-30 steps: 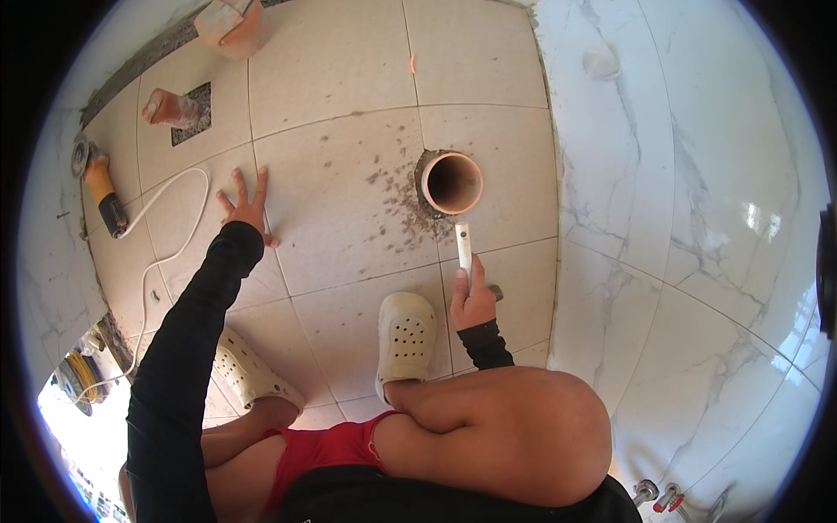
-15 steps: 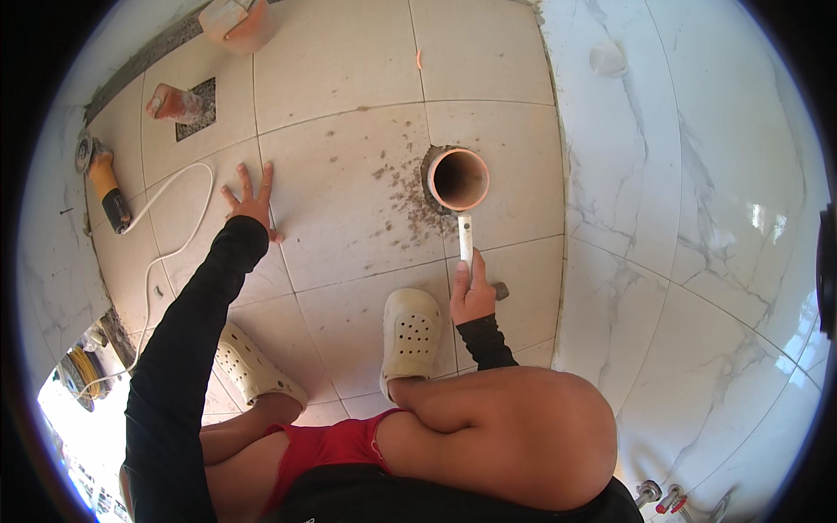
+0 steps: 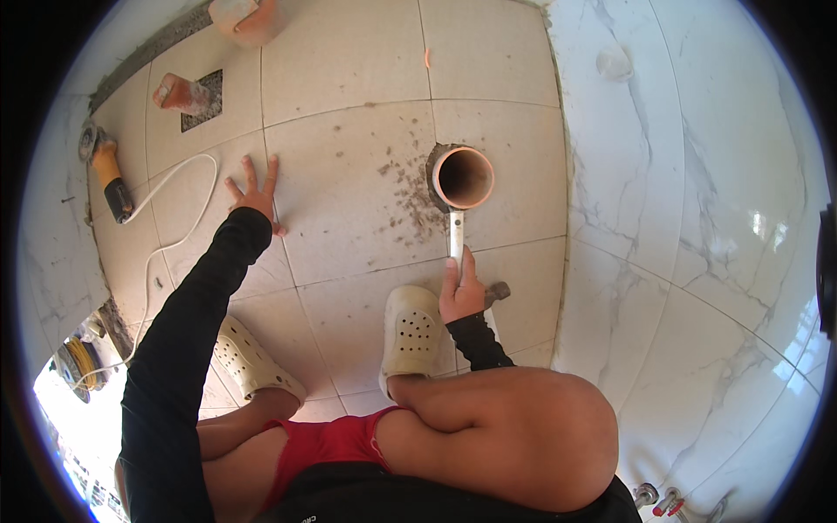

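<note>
My right hand (image 3: pixel 462 292) is closed round a narrow white strip (image 3: pixel 457 234) with a small dark hole near its far end. That end reaches the near rim of an orange pipe (image 3: pixel 490 187), which stands up through a rough hole in the floor tiles. What kind of tool the strip is, I cannot tell. Beside my right wrist a hammer (image 3: pixel 497 293) shows its dark head; most of it is hidden by my arm. My left hand (image 3: pixel 253 193) rests on the tiles with fingers spread, holding nothing. Grey crumbs of debris (image 3: pixel 405 187) are scattered left of the pipe.
An angle grinder (image 3: pixel 107 170) lies at the far left, its white cord (image 3: pixel 179 244) looping over the floor. Behind it are an orange pipe piece (image 3: pixel 179 93) by a square cutout and a pinkish container (image 3: pixel 246 19). A marbled wall (image 3: pixel 645 253) rises on the right.
My right hand and the white strip have shifted a little left along the pipe's near edge, showing more of the hammer. The left hand stays planted. The whole view has moved slightly.
</note>
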{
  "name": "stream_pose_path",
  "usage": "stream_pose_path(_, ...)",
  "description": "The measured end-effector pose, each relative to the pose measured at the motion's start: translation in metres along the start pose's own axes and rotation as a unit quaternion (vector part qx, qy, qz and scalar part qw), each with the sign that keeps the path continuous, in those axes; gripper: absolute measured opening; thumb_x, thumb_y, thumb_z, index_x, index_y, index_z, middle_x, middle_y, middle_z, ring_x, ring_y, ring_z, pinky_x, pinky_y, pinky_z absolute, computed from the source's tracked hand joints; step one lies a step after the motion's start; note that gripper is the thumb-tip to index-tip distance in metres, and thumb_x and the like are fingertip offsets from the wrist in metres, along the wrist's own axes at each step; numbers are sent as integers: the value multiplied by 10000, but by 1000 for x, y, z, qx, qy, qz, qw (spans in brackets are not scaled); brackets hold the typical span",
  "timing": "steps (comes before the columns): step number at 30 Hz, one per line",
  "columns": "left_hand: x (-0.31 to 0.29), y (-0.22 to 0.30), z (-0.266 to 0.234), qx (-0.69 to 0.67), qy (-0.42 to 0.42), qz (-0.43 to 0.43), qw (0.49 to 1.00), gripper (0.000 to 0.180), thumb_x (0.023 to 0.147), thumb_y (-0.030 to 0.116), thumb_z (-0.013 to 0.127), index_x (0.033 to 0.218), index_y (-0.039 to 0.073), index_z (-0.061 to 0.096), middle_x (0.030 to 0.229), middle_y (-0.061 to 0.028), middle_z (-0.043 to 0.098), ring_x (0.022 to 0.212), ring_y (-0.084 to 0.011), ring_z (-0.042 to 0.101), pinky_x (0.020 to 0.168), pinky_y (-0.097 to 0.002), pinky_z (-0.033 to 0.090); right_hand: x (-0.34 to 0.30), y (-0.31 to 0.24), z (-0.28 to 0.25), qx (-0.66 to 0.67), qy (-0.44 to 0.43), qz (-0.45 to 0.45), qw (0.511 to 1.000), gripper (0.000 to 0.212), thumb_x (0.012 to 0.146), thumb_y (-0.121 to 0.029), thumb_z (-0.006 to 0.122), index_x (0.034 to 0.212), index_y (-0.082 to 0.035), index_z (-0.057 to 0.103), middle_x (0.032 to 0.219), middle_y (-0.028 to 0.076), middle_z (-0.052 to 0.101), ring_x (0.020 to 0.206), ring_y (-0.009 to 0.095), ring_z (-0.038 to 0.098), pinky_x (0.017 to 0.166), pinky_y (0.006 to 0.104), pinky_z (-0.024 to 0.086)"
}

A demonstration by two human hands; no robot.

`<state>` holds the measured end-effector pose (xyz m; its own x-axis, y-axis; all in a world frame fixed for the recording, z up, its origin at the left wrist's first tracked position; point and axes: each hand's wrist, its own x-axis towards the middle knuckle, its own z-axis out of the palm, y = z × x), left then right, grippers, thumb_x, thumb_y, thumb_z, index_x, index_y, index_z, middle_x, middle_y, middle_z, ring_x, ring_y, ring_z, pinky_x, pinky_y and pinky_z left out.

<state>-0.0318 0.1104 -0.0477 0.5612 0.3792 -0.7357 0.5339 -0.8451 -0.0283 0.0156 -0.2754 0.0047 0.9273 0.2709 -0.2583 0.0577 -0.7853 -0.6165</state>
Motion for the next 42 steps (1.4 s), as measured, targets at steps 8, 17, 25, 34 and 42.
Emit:
stream_pose_path(8,4,-3,8,-27,22,-28,999,1505,542,225,965,1538,401,-149,1606,-200,-216,1381,-665,35,931,-689,479,3,3,-5,52,5,-11,999,502,1039,-373,446,1408,-33,439,766,223,650,689,407,666,614,451,513)
stream_pose_path(17,2,-4,5,-14,19,-3,1000,1531,518,325,967,1551,231,-159,1541,-376,-117,1444,-558,-27,1069,-692,244,2,-5,1,91,-54,-29,994,491,1040,-374,449,1402,-41,448,807,209,667,713,401,674,649,452,529)
stream_pose_path(25,3,-2,7,-19,26,-26,999,1503,541,263,966,1541,365,-152,1599,-236,-172,1400,-633,46,979,-685,412,12,-1,2,17,-18,-23,999,499,1044,-377,441,1408,-34,443,859,218,679,751,407,683,667,440,533)
stream_pose_path(34,-4,2,-5,8,1,-6,1000,1550,520,376,962,1558,179,-172,1518,-449,-94,1475,-511,-29,1149,-669,121,20,-11,-5,52,-29,-36,998,492,1042,-359,448,1412,-34,440,935,252,688,818,433,680,694,470,537)
stream_pose_path(42,-3,4,-6,-1,-9,-18,1000,1556,514,338,969,1558,201,-176,1520,-441,-110,1455,-551,14,1157,-653,124,16,-13,11,8,-21,-101,995,489,1033,-349,468,1414,-45,434,910,258,681,787,434,677,663,456,543)
